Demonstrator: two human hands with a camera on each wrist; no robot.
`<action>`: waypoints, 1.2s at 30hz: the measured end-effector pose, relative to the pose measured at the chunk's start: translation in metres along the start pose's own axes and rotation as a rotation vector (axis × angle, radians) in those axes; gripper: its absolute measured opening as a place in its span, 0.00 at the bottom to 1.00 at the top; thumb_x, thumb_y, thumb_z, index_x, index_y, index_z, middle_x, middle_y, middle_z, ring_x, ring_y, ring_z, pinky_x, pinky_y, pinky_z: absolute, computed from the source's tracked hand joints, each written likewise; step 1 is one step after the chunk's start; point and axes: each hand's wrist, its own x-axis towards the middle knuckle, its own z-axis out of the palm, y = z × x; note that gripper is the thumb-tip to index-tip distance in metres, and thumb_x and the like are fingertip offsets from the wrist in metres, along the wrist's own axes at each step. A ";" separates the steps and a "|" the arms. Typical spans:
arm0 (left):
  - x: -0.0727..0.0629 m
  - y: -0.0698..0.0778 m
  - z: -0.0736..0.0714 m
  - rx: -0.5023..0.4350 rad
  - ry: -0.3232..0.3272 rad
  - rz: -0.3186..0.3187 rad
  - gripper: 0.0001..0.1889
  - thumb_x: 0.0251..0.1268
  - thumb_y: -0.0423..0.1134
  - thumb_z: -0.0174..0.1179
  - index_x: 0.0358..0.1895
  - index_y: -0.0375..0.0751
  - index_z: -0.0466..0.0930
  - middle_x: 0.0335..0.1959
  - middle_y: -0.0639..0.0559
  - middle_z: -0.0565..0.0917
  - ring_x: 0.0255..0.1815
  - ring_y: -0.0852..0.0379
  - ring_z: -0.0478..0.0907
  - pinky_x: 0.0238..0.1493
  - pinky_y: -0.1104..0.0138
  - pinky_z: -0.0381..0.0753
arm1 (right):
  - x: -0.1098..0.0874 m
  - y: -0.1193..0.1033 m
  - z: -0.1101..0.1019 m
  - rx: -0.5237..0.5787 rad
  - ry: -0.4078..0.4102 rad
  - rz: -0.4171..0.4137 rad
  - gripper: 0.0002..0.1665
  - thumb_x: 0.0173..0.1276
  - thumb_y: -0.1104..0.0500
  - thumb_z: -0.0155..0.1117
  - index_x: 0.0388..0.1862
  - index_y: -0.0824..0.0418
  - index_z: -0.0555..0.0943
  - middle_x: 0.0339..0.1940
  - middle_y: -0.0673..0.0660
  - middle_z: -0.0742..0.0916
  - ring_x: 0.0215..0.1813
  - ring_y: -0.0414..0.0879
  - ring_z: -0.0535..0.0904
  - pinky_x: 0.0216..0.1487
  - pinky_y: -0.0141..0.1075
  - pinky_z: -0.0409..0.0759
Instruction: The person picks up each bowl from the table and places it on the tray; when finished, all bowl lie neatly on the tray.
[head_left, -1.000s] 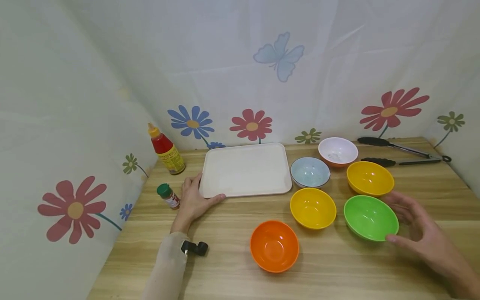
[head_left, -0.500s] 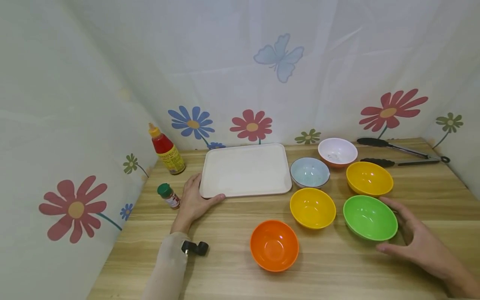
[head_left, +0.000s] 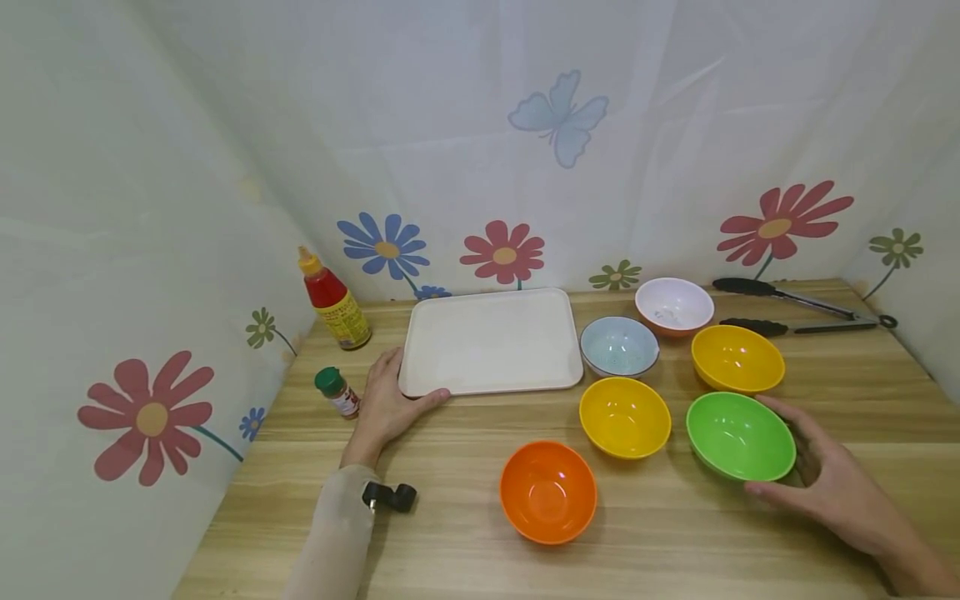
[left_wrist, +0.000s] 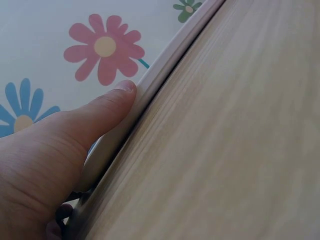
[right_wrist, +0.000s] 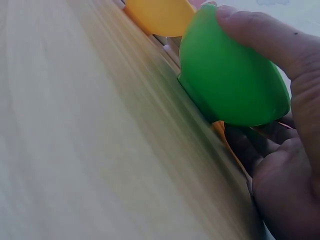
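My left hand (head_left: pixel 388 406) rests at the front left corner of a white rectangular tray (head_left: pixel 491 342), its thumb stretched along the front edge. In the left wrist view that thumb (left_wrist: pixel 112 105) lies straight against the tray's rim (left_wrist: pixel 165 62). At the right, my right hand (head_left: pixel 832 479) wraps the right side of a green bowl (head_left: pixel 738 433), thumb at the front and fingers behind. The right wrist view has the thumb on the rim of the green bowl (right_wrist: pixel 227 75), with other fingers (right_wrist: pixel 250 142) curled low on its far side, partly in shadow.
Around the green bowl stand two yellow bowls (head_left: pixel 626 417), a light blue bowl (head_left: pixel 620 346), a white bowl (head_left: pixel 675 306) and an orange bowl (head_left: pixel 549 492). Black-tipped tongs (head_left: pixel 810 307) lie at the back right. A sauce bottle (head_left: pixel 337 304) and green-capped spice jar (head_left: pixel 339 392) stand left.
My right hand's thumb has moved left along the front of the green bowl, and the hand has closed in around it. The left hand and the tray have stayed put.
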 end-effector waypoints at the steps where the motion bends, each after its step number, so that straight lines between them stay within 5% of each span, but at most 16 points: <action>1: 0.000 0.000 0.000 -0.001 -0.001 -0.002 0.68 0.55 0.76 0.78 0.91 0.41 0.56 0.91 0.38 0.57 0.91 0.36 0.51 0.88 0.35 0.57 | 0.000 0.000 0.000 0.000 0.006 -0.002 0.66 0.62 0.73 0.84 0.92 0.53 0.57 0.82 0.44 0.69 0.79 0.23 0.61 0.72 0.11 0.60; 7: 0.001 0.000 -0.001 -0.011 0.004 0.018 0.67 0.55 0.75 0.79 0.90 0.41 0.58 0.90 0.39 0.58 0.91 0.36 0.52 0.89 0.37 0.58 | 0.002 -0.003 -0.001 0.010 0.059 -0.038 0.65 0.58 0.78 0.83 0.90 0.57 0.61 0.80 0.44 0.72 0.76 0.29 0.66 0.70 0.13 0.65; 15: 0.003 -0.006 -0.003 -0.044 0.011 0.059 0.64 0.56 0.71 0.81 0.89 0.41 0.61 0.87 0.41 0.64 0.89 0.38 0.58 0.89 0.40 0.59 | 0.010 -0.017 -0.003 -0.030 0.072 0.036 0.64 0.65 0.71 0.84 0.92 0.51 0.58 0.83 0.47 0.69 0.76 0.27 0.63 0.71 0.11 0.62; 24: 0.003 -0.011 -0.009 -0.043 0.001 0.113 0.59 0.59 0.68 0.81 0.87 0.43 0.65 0.86 0.41 0.68 0.87 0.37 0.63 0.88 0.38 0.61 | 0.032 -0.041 0.001 0.007 0.050 -0.072 0.64 0.57 0.79 0.83 0.89 0.56 0.63 0.79 0.48 0.73 0.75 0.33 0.67 0.69 0.13 0.69; 32: 0.004 -0.017 -0.013 -0.034 -0.014 0.125 0.58 0.58 0.70 0.80 0.87 0.46 0.68 0.86 0.41 0.68 0.87 0.35 0.62 0.87 0.37 0.61 | 0.061 -0.066 0.004 -0.035 0.043 -0.141 0.67 0.54 0.76 0.86 0.89 0.54 0.64 0.81 0.43 0.73 0.76 0.33 0.66 0.71 0.13 0.65; 36: 0.005 -0.024 -0.015 -0.028 -0.020 0.126 0.56 0.59 0.69 0.81 0.87 0.49 0.68 0.87 0.41 0.68 0.89 0.35 0.59 0.88 0.36 0.59 | 0.080 -0.080 0.008 0.040 0.025 -0.181 0.66 0.53 0.81 0.84 0.88 0.57 0.65 0.81 0.48 0.73 0.75 0.37 0.71 0.71 0.16 0.71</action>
